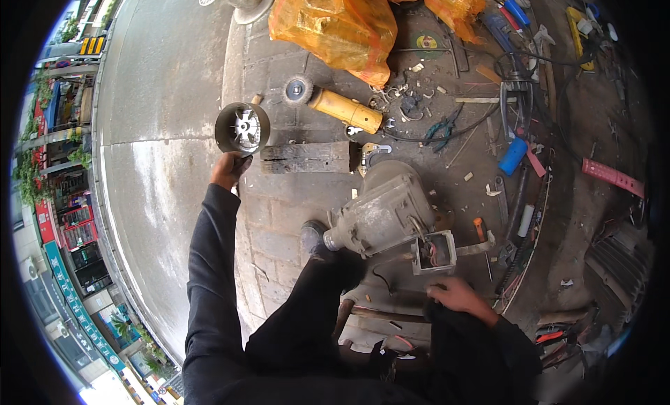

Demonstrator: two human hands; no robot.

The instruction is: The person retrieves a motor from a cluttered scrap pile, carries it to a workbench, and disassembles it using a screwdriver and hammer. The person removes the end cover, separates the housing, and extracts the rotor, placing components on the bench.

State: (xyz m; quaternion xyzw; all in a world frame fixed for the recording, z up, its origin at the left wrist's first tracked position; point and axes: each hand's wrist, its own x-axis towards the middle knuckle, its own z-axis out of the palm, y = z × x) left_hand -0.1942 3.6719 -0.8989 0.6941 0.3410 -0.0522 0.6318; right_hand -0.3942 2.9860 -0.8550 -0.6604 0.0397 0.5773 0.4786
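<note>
My left hand (229,170) is stretched out over the edge of the paving, gripping the lower rim of a round metal fan cover (223,129). A pale, bladed or spoked piece shows inside it. Between my knees and the tools lies a dusty electric motor (387,210), tilted on its side. Its terminal box (434,253) is open, with reddish wires inside. My right hand (457,295) rests on my right knee just below that box, fingers loosely bent and holding nothing visible. A worn wooden block (307,158) lies between the fan cover and the motor.
Beyond the block lies a yellow angle grinder (342,108) with a wire wheel. Orange woven sacks (335,28) lie at the top. Pliers (443,128), a gear puller (515,98), a blue cylinder (513,156) and cables clutter the right. A finned motor housing (621,258) stands far right.
</note>
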